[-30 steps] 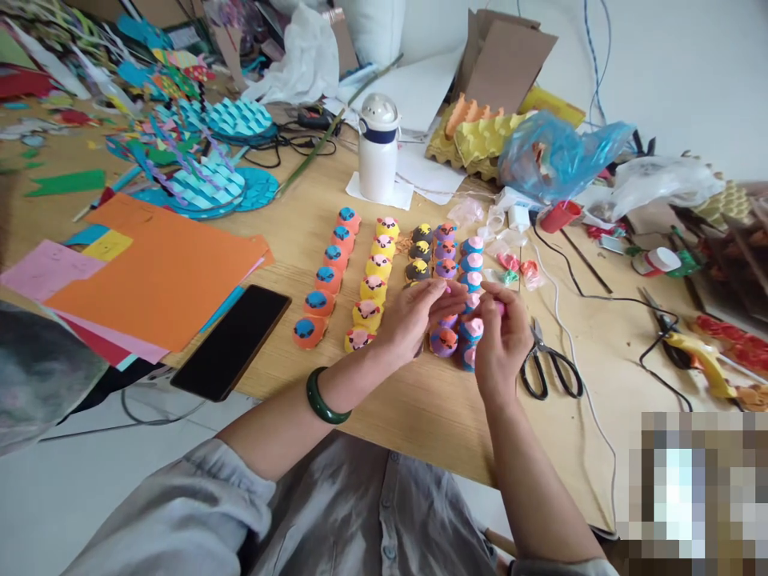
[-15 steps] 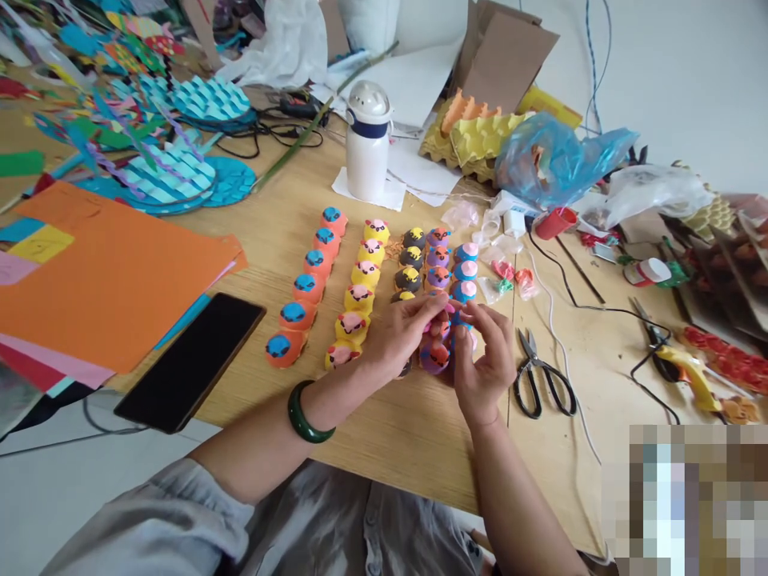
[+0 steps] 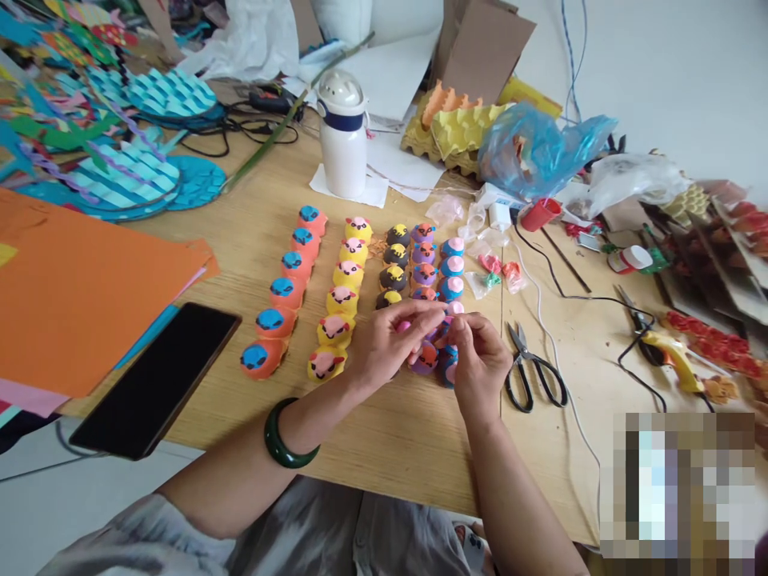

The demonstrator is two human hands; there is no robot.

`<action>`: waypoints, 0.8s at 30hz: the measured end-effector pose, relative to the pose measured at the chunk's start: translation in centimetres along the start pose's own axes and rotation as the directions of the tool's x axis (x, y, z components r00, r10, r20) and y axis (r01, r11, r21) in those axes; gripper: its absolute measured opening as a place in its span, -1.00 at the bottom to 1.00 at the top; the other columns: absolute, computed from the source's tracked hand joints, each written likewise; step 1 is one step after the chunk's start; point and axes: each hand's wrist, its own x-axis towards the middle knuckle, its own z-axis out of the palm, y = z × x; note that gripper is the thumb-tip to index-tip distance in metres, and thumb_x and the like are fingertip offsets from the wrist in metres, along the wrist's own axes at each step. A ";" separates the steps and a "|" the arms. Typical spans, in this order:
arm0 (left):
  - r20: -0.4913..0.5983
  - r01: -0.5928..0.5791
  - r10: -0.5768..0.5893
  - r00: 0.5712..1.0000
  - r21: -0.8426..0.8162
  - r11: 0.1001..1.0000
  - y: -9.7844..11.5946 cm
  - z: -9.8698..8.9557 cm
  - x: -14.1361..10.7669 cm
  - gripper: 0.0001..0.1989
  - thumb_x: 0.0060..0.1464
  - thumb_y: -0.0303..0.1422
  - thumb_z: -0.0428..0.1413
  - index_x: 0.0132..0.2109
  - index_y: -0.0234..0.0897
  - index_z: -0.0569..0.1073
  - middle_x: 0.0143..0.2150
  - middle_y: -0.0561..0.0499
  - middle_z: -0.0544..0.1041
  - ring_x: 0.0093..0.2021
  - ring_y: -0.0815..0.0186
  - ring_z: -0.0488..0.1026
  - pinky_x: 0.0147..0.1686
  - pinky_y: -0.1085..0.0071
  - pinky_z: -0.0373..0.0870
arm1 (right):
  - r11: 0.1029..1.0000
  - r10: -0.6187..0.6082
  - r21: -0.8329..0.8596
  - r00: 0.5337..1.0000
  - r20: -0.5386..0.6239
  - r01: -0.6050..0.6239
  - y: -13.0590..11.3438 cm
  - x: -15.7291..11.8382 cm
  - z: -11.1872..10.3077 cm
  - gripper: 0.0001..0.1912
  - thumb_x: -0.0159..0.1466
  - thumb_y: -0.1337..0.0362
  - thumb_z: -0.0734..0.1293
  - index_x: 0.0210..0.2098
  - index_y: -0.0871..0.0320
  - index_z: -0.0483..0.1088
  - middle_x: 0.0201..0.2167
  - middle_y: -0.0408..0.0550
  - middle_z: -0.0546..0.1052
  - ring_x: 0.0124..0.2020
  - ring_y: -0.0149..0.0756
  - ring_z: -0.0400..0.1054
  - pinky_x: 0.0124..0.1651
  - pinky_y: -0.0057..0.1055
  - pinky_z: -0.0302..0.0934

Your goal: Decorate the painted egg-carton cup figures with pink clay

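My left hand (image 3: 390, 340), with a dark green bangle (image 3: 277, 432) on its wrist, is closed around a small pink lump of modelling clay (image 3: 403, 327). Thumb and finger of my right hand (image 3: 485, 360) are pinched together close to the left fingertips; whatever is between them is too small to make out. Both hands hover over rows of painted egg-carton cups with animal faces: black cups (image 3: 394, 278), purple cups (image 3: 425, 275) and blue cups with pink tops (image 3: 454, 288). Left of them run yellow cups (image 3: 342, 300) and orange cups with blue tops (image 3: 286, 293). The hands cover some cups.
Scissors (image 3: 531, 368) lie right of my hands, near a white cable (image 3: 549, 340) and a yellow glue gun (image 3: 678, 356). A phone (image 3: 159, 380) and orange paper (image 3: 90, 296) lie left. Behind stand a white bottle (image 3: 343, 144), egg cartons (image 3: 462, 128) and a blue bag (image 3: 540, 152).
The view has shifted, so the table things sit further left. My right fingers have closed from a looser spread into a pinch. The pink lump stays in my left hand.
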 end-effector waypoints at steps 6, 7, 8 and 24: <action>-0.014 -0.243 0.256 0.966 0.275 0.930 -0.2 -0.3 0.0 -0.79 0.23 -0.18 0.21 -0.14 -0.16 0.66 -0.20 -0.01 0.64 -0.46 0.47 0.42 -0.52 0.54 0.32 | 0.998 0.058 -0.038 0.998 0.013 -0.057 -0.3 0.2 0.0 -0.63 0.34 0.03 0.37 -0.49 0.12 0.43 -0.58 -0.21 0.40 -0.52 -0.43 0.28 -0.40 -0.47 0.25; -0.024 -0.231 0.247 0.969 0.280 0.932 -0.2 -0.3 0.0 -0.77 0.24 -0.16 0.19 -0.15 -0.16 0.66 -0.23 -0.01 0.64 -0.46 0.46 0.43 -0.52 0.53 0.31 | 0.998 0.065 -0.021 0.998 0.015 -0.064 -0.3 0.2 0.0 -0.66 0.34 0.02 0.36 -0.45 0.11 0.44 -0.54 -0.19 0.43 -0.50 -0.43 0.31 -0.39 -0.46 0.27; -0.033 -0.215 0.232 0.972 0.276 0.937 -0.2 -0.3 -0.1 -0.76 0.24 -0.14 0.19 -0.15 -0.17 0.66 -0.26 -0.01 0.64 -0.47 0.45 0.43 -0.52 0.53 0.31 | 0.998 0.067 0.006 0.998 0.015 -0.067 -0.2 0.2 0.0 -0.70 0.34 0.02 0.37 -0.38 0.10 0.47 -0.49 -0.17 0.47 -0.48 -0.42 0.35 -0.36 -0.44 0.31; -0.098 -0.183 0.206 0.974 0.200 0.963 0.2 -0.3 0.0 -0.69 0.19 -0.05 0.20 -0.14 -0.18 0.63 -0.36 0.01 0.60 -0.46 0.41 0.43 -0.48 0.49 0.34 | 0.982 -0.136 -0.117 0.984 0.115 0.149 0.4 -0.1 -0.6 -0.84 0.37 0.17 0.36 -0.33 0.08 0.49 -0.45 -0.17 0.46 -0.47 -0.39 0.33 -0.39 -0.39 0.25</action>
